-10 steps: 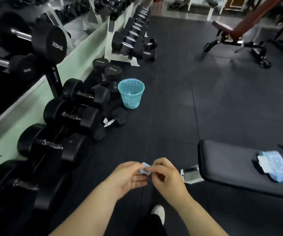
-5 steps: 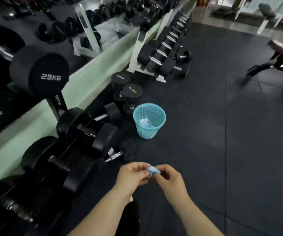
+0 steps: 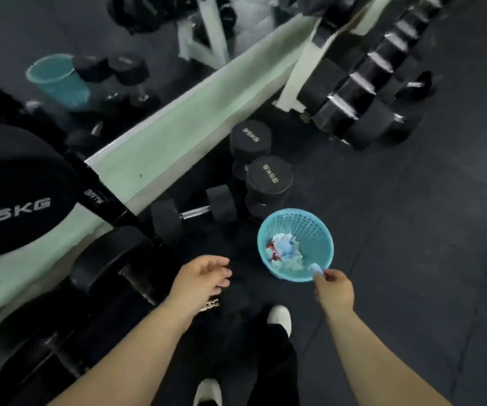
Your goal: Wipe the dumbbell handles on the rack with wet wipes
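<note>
Your right hand, lower centre-right of the frame, pinches a small folded light-blue wet wipe between thumb and fingertips. The wipe sits at the near rim of the teal mesh basket; whether it touches the rim cannot be told. The basket stands on the dark rubber floor and holds crumpled used wipes, white and blue with a bit of red. Your left hand, lower centre, is empty, with its fingers loosely extended toward the basket and well apart from it. At the left edge, a 25KG dumbbell rests on a black rack, with more dumbbells below it. A small dumbbell with a chrome handle lies on the floor just left of the basket. Two upright dumbbells stand just behind the basket. In the upper right, a white rack carries a row of dumbbells with chrome handles. The image is blurred there.
</note>
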Action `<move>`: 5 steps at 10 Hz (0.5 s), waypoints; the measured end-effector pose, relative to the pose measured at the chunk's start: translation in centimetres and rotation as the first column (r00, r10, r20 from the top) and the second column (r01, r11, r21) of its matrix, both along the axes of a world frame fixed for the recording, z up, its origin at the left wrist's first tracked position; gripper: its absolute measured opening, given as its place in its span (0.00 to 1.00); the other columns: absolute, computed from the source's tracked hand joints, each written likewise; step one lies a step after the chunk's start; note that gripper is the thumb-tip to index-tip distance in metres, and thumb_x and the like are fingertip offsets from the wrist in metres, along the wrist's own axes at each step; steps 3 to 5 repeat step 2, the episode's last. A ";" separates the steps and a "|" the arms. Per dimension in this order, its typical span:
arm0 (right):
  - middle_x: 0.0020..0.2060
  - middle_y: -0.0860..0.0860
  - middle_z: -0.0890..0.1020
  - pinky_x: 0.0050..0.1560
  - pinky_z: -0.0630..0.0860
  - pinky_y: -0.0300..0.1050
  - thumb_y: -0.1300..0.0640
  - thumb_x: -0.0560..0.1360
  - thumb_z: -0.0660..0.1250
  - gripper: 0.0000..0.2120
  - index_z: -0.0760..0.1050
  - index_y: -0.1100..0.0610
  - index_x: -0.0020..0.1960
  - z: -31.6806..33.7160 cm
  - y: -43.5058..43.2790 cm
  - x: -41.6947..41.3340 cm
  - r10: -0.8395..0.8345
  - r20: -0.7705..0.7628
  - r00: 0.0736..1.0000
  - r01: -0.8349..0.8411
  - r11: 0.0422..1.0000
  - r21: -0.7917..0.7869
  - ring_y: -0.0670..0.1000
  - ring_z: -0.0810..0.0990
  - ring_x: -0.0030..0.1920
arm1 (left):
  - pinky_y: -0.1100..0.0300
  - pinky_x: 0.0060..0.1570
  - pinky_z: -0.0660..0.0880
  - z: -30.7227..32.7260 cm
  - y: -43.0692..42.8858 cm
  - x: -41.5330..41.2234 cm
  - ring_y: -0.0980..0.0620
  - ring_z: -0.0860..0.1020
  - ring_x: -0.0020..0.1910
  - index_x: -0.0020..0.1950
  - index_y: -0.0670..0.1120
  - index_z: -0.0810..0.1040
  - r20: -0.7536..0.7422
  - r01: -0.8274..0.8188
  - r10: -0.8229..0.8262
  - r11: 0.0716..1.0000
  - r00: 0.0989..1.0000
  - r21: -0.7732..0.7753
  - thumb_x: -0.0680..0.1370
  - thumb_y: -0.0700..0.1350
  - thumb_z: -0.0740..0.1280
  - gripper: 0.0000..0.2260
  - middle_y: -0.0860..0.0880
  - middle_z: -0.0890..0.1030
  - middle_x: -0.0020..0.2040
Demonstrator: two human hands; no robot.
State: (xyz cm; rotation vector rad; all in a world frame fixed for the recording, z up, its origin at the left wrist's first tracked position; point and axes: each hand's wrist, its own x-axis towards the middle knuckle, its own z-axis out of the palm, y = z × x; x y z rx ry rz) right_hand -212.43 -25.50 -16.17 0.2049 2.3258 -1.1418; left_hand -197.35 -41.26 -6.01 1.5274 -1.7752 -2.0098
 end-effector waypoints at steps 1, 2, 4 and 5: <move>0.38 0.60 0.78 0.43 0.74 0.51 0.58 0.75 0.62 0.10 0.76 0.65 0.48 -3.4 -3.7 -6.6 0.235 0.105 0.966 -0.249 0.957 0.147 0.59 0.77 0.41 | 0.64 0.39 0.74 -2.1 -2.7 -1.9 0.53 0.77 0.38 0.44 0.46 0.76 0.034 -0.200 0.200 0.980 0.979 -0.001 0.77 0.31 0.58 0.12 0.48 0.79 0.40; 0.57 0.63 0.76 0.43 0.65 0.42 0.59 0.76 0.61 0.21 0.64 0.65 0.66 -4.5 -5.8 -10.8 0.272 0.157 0.949 -0.304 0.922 0.240 0.60 0.76 0.55 | 0.63 0.36 0.75 -3.7 -4.1 -3.7 0.51 0.77 0.37 0.44 0.44 0.76 0.077 -0.396 0.392 0.917 0.917 0.045 0.77 0.31 0.58 0.11 0.47 0.79 0.39; 0.57 0.63 0.76 0.43 0.65 0.42 0.59 0.76 0.61 0.21 0.64 0.65 0.66 -4.5 -5.8 -10.8 0.272 0.157 0.949 -0.304 0.922 0.240 0.60 0.76 0.55 | 0.63 0.36 0.75 -3.7 -4.1 -3.7 0.51 0.77 0.37 0.44 0.44 0.76 0.077 -0.396 0.392 0.917 0.917 0.045 0.77 0.31 0.58 0.11 0.47 0.79 0.39; 0.57 0.63 0.76 0.43 0.65 0.42 0.59 0.76 0.61 0.21 0.64 0.65 0.66 -4.5 -5.8 -10.8 0.272 0.157 0.949 -0.304 0.922 0.240 0.60 0.76 0.55 | 0.63 0.36 0.75 -3.7 -4.1 -3.7 0.51 0.77 0.37 0.44 0.44 0.76 0.077 -0.396 0.392 0.917 0.917 0.045 0.77 0.31 0.58 0.11 0.47 0.79 0.39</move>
